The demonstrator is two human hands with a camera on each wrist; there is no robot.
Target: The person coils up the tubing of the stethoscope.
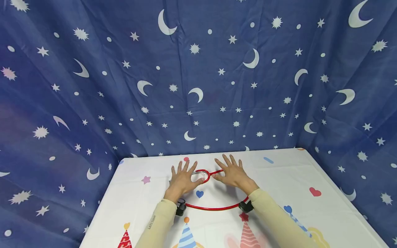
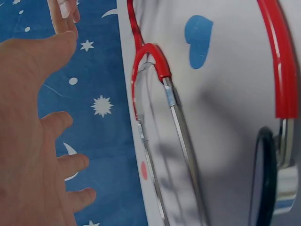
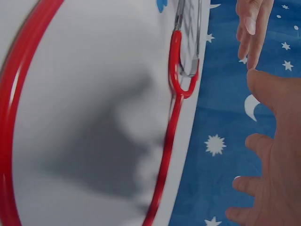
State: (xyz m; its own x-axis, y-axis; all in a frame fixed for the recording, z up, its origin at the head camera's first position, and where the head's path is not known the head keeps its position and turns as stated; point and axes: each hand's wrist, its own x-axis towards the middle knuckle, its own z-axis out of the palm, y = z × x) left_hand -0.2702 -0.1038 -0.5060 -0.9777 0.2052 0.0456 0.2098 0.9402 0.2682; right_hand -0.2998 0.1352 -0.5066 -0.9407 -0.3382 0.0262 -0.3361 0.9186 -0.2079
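Observation:
A red stethoscope (image 1: 214,208) lies on the table, its tubing curving in a wide arc toward the near side. My left hand (image 1: 182,179) is over the stethoscope's metal ear tubes (image 2: 187,150), fingers spread and holding nothing. Over the tubing just right of the red Y-shaped fork (image 3: 175,70) is my right hand (image 1: 233,175), also with spread fingers and nothing in it. Both thumbs point inward, toward the fork. In the left wrist view the chest piece (image 2: 286,188) shows at the right edge, with a dark rim; in the head view it sits beside the left wrist.
A white tablecloth (image 1: 279,186) printed with hearts, stars and party hats covers the table. Behind it and at the sides hangs a blue curtain (image 1: 217,93) with white moons and stars. Each wrist carries a small black camera (image 1: 181,209).

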